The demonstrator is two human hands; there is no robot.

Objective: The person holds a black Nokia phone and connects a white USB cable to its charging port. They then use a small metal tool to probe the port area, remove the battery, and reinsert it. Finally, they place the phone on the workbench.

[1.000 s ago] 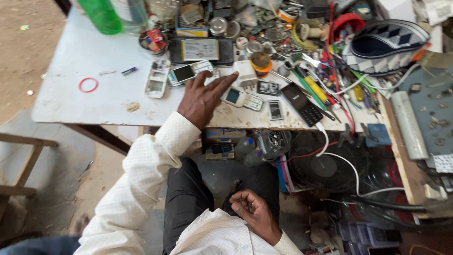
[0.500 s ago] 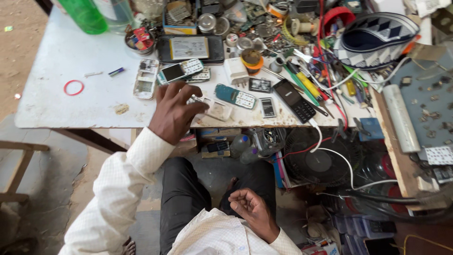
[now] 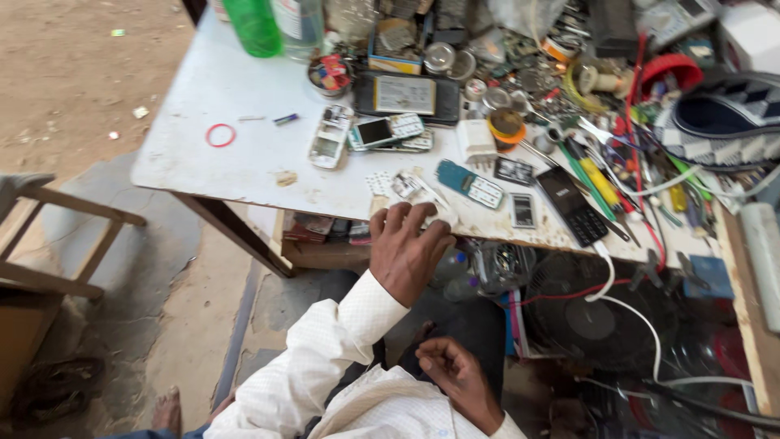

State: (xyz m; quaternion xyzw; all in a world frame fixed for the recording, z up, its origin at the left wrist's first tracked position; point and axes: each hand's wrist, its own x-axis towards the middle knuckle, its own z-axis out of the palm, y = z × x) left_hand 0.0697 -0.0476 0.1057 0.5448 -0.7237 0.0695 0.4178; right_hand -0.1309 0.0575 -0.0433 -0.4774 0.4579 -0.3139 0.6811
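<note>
- A worn white table (image 3: 236,162) stands on sandy ground; its far and right parts are crowded with phone parts, tools and wires, with a wooden frame (image 3: 57,244) well off to the left of the hand.
- The left hand (image 3: 406,248) lies palm down at the near edge of the table, fingers spread and curled over the rim, gripping nothing that shows.
- Just beyond its fingertips lies a small phone casing piece (image 3: 410,187); whether the fingers touch it cannot be told.
- Beyond and to the right lies a teal phone (image 3: 470,184); farther right, a black keypad phone (image 3: 573,207).
- Far left of the hand lies a red ring (image 3: 220,135).
- The right hand (image 3: 455,378) rests low over the lap, fingers loosely curled; anything inside is hidden.
- A green bottle (image 3: 253,26) is cut off at the top edge.
</note>
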